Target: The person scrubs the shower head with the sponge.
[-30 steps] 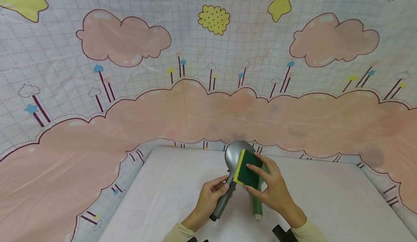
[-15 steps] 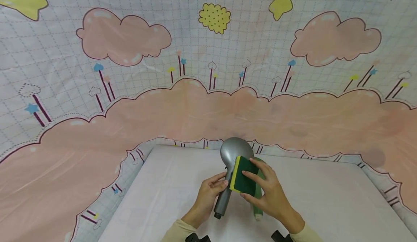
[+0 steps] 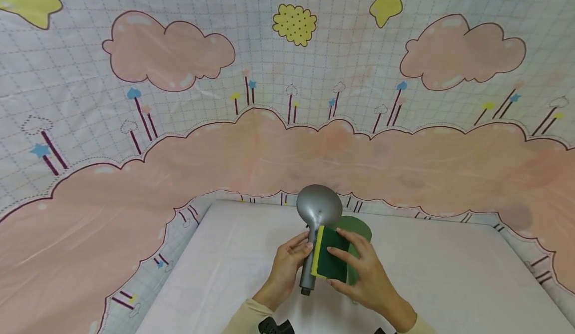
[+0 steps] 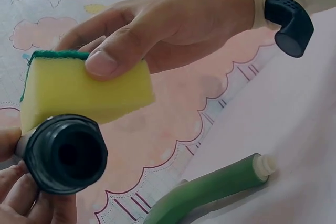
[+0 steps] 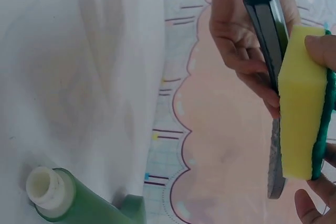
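Note:
A grey shower head stands raised over the table, its round head away from me and its black threaded end toward me. My left hand grips its handle. In my right hand is a yellow sponge with a dark green scouring side, pinched between thumb and fingers. The sponge's yellow face lies against the shower head's handle. Behind the sponge, a green shower head rests on the table, partly hidden by my right hand.
A white table surface spreads under my hands. Cloth printed with pink clouds and stars hangs behind and around the table. Black wrist cameras sit on both wrists.
The sponge has slid down along the grey shower head toward its handle, with my right hand. The shower head has turned more upright and shifted slightly left, uncovering more of the green one.

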`<state>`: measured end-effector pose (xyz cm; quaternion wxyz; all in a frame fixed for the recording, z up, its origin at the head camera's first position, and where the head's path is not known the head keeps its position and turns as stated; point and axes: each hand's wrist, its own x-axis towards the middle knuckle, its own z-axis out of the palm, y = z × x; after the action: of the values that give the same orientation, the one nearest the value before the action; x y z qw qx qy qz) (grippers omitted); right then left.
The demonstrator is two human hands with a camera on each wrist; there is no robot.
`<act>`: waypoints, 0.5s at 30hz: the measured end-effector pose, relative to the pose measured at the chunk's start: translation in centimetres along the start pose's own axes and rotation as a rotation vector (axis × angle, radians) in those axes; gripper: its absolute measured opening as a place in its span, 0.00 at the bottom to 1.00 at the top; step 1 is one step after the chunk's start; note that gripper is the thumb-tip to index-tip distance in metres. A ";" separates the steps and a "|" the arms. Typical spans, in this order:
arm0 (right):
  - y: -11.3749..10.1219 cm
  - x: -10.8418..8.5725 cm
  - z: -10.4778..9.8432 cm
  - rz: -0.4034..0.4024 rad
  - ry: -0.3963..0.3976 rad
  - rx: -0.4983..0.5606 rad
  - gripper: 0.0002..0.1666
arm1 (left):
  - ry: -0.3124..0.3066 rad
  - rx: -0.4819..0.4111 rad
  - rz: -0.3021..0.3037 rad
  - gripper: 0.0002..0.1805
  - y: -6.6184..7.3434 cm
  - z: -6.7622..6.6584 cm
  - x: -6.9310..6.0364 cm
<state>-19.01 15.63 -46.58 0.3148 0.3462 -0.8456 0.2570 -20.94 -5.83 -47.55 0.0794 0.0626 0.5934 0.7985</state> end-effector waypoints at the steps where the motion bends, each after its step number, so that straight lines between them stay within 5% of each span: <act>1: -0.1 -0.1 0.0 0.004 -0.007 -0.002 0.39 | 0.002 -0.003 0.002 0.32 0.0 0.0 0.1; 15: 0.6 -1.3 -0.4 0.029 -0.021 0.006 0.38 | 0.048 -0.015 0.020 0.30 -0.3 -0.8 0.7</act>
<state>-18.55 16.81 -47.38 0.3013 0.3375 -0.8529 0.2604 -21.80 -6.30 -48.03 0.0577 0.0487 0.5885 0.8049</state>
